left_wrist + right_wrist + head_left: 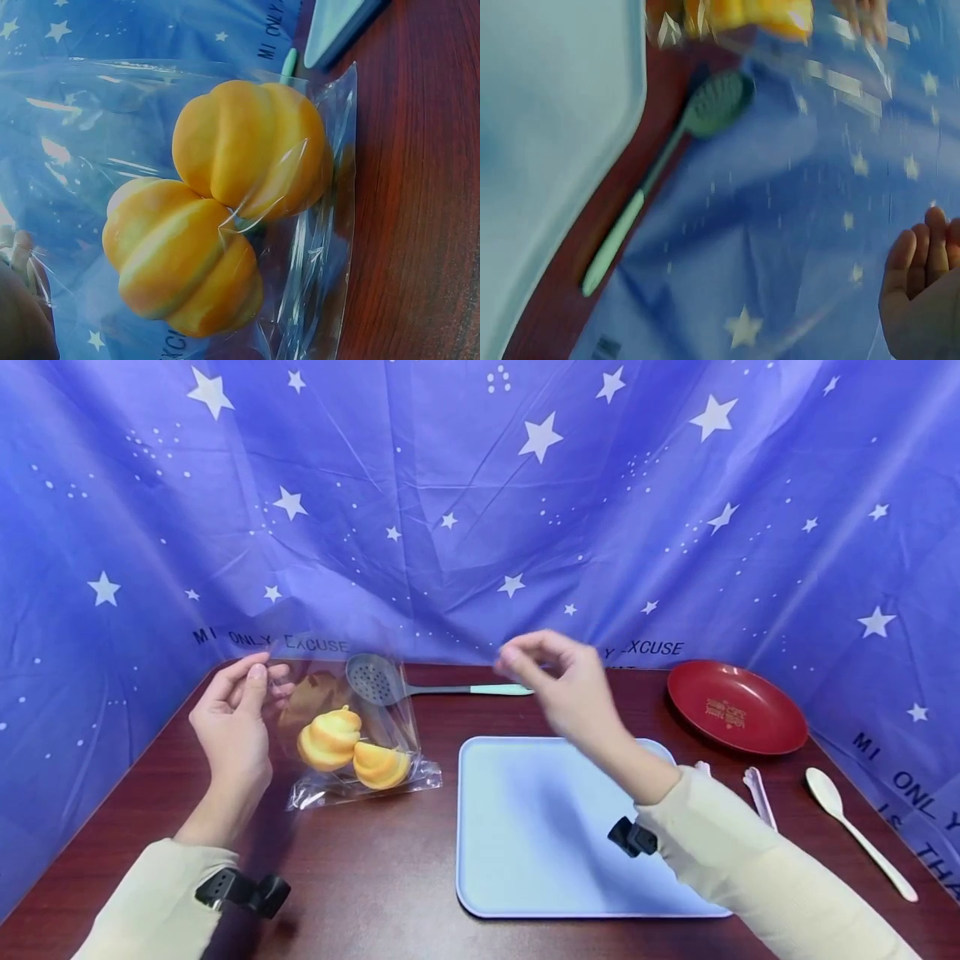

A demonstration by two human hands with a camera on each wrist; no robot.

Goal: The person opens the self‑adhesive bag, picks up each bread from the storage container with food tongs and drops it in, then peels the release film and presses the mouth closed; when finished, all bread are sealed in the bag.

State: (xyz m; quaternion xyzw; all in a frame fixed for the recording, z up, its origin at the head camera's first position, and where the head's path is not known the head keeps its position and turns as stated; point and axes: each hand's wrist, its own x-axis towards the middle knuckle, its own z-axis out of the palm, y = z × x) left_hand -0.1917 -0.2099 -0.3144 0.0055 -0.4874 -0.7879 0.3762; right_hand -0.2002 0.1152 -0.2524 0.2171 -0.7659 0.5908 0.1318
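My left hand (234,714) pinches the upper left edge of a clear plastic bag (420,775) between thumb and fingertips. Inside hang two yellow pumpkin-shaped buns (330,740), one against the other low in the bag. The left wrist view shows the same buns (247,146) up close, ribbed and glossy through the film, with crinkled plastic beside them. Blurred by motion, my right hand (573,689) is raised over the far edge of the light blue tray (517,827), its fingers bent loosely and nothing visible in them. It is apart from the bag.
A grey slotted spoon (438,690) with a mint handle lies behind the bag, near the starry blue curtain (450,568). To the right are a red plate (757,710), a white spoon (862,835) and a pale pink utensil (759,793), partly hidden by the right sleeve.
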